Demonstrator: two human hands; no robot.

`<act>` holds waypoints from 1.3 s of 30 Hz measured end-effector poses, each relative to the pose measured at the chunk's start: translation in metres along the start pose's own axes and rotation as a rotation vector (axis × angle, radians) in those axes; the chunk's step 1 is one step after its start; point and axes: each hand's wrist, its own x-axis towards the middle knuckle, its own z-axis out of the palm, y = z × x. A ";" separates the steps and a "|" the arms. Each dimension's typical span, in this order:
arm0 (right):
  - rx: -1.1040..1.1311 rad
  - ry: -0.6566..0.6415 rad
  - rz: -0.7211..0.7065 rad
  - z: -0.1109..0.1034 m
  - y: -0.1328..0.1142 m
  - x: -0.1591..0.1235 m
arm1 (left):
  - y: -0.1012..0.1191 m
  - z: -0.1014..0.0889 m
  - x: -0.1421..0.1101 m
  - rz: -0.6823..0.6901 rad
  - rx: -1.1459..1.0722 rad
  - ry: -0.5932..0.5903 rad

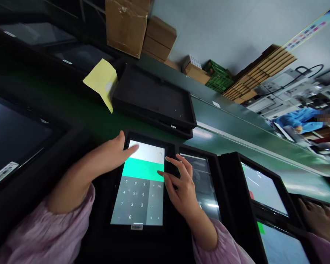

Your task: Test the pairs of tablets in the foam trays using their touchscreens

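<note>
A tablet point(134, 198) lies in a black tray in front of me, lit with a calculator: white on top, a green band below it, then a grey keypad. My left hand point(112, 156) is at the tablet's upper left, one finger stretched over the white area and nothing held. On the right, my right hand point(183, 185) has its fingers apart, with one fingertip over the right end of the green band. Whether either fingertip touches the glass I cannot tell. Beside my right hand lies a second tablet point(209, 187) with a dark grey screen.
Beyond the tablet stand stacked black trays point(154, 95), with a folded yellow paper point(103, 79) at their left. Another dark tablet point(13, 128) is at left. Farther right are lit tablets point(265, 187) and another person's hand point(316, 218). Cardboard boxes point(126, 27) stand behind the bench.
</note>
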 end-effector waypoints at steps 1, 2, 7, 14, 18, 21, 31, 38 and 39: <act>0.016 -0.029 -0.035 0.000 -0.003 0.000 | 0.002 -0.004 -0.008 -0.014 0.114 -0.109; 0.029 -0.072 -0.074 0.001 -0.008 0.000 | 0.003 -0.007 -0.015 -0.027 0.227 -0.210; 0.015 -0.268 -0.198 0.008 -0.026 0.001 | 0.006 -0.007 -0.029 -0.052 0.495 -0.372; 0.030 -0.053 -0.083 -0.002 -0.015 0.003 | 0.013 0.001 -0.029 -0.081 0.524 -0.375; 0.006 0.101 0.071 -0.007 -0.001 0.002 | 0.011 0.000 -0.030 -0.076 0.525 -0.369; -0.004 0.104 0.101 -0.006 0.005 0.000 | 0.005 -0.002 -0.028 -0.086 0.477 -0.369; -0.008 -0.111 0.020 -0.002 0.001 -0.001 | -0.002 0.001 -0.024 -0.071 0.493 -0.338; -0.038 0.022 0.049 0.000 0.005 -0.003 | -0.002 0.000 -0.026 -0.069 0.444 -0.308; -0.036 0.015 0.045 0.001 0.005 -0.003 | -0.003 0.000 -0.025 -0.061 0.444 -0.305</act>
